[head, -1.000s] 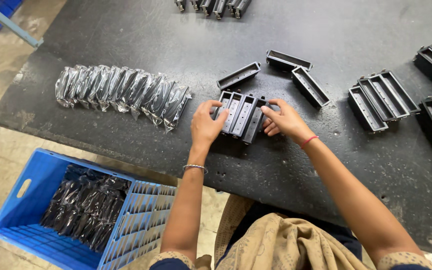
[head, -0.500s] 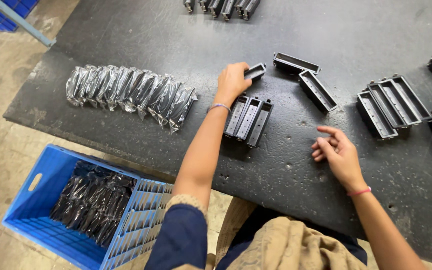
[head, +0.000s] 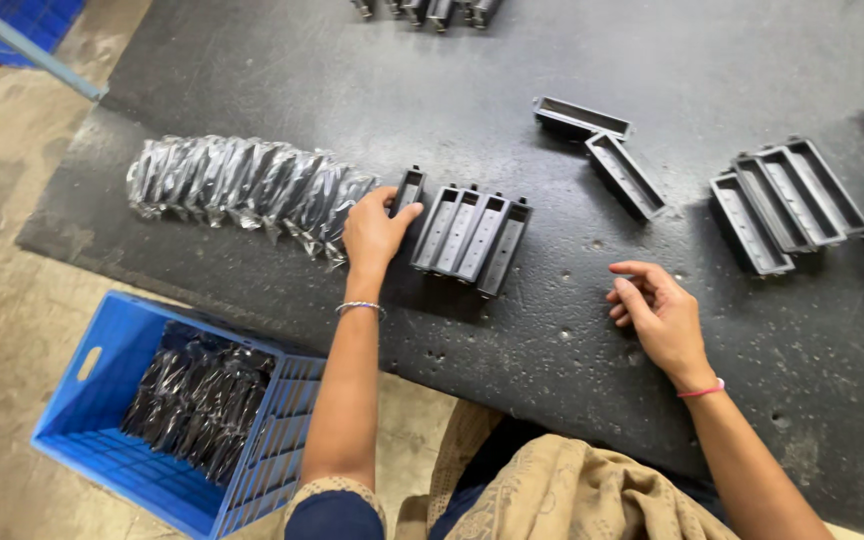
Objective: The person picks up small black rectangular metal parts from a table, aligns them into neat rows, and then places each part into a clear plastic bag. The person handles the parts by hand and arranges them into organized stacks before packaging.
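Left hand (head: 376, 232) gripping a narrow black plastic tray (head: 408, 190) beside a row of four matching black trays (head: 472, 238) on the dark worktable (head: 282, 70), right hand (head: 658, 318) resting loosely open, touching shiny clear-wrapped packets (head: 242, 185), blue plastic crate (head: 102, 400) sitting below

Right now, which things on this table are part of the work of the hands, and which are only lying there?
In the work:
- left hand, holding a black tray piece
- row of four tray pieces beside it
- right hand, resting flat on the table

Only lying there:
- wrapped bundles
- two loose trays
- tray group
- blue crate
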Tool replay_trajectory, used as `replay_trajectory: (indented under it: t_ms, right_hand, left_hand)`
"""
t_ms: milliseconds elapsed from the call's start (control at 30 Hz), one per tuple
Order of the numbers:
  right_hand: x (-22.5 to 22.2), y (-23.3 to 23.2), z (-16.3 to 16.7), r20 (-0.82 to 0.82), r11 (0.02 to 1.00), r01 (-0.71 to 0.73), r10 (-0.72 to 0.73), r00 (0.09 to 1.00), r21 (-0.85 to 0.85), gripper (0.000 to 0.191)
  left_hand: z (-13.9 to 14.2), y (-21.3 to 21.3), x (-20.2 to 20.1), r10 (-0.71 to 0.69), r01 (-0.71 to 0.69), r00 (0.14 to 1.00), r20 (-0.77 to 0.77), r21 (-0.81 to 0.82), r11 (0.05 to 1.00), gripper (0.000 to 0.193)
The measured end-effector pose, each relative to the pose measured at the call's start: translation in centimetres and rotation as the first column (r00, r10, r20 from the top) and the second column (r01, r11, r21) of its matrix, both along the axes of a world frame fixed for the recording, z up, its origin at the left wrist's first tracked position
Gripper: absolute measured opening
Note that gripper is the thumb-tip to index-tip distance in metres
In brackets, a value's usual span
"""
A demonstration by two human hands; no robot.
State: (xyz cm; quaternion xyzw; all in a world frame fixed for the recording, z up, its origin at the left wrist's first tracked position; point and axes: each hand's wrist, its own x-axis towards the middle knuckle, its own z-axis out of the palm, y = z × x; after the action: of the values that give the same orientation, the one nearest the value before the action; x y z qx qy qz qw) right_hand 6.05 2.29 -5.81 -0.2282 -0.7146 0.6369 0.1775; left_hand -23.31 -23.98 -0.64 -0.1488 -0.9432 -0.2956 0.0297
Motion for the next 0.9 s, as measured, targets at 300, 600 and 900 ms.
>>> replay_trajectory:
  t_ms: [300,600,900]
  right_hand:
    - [0.7,0.7,1.9,-0.018,1.000,-0.010,0.010,1.000,0.017,0.024]
    - [0.3,0.9,1.2,-0.006,0.997,0.000,0.000,1.000,0.081,0.022]
    - [-0.4,1.0,3.5,0.040,0.995,0.026,-0.030,0.999,0.093,0.021]
  left_hand:
    - [0.9,1.5,0.9,-0.071,0.071,0.997,0.038,-0.001,0.997,0.043]
    - [1.1,1.1,1.3,-0.039,0.041,0.999,0.029,-0.060,0.997,0.047]
    - [-0.8,0.5,0.5,-0.184,0.191,0.981,-0.055,0.165,0.968,0.034]
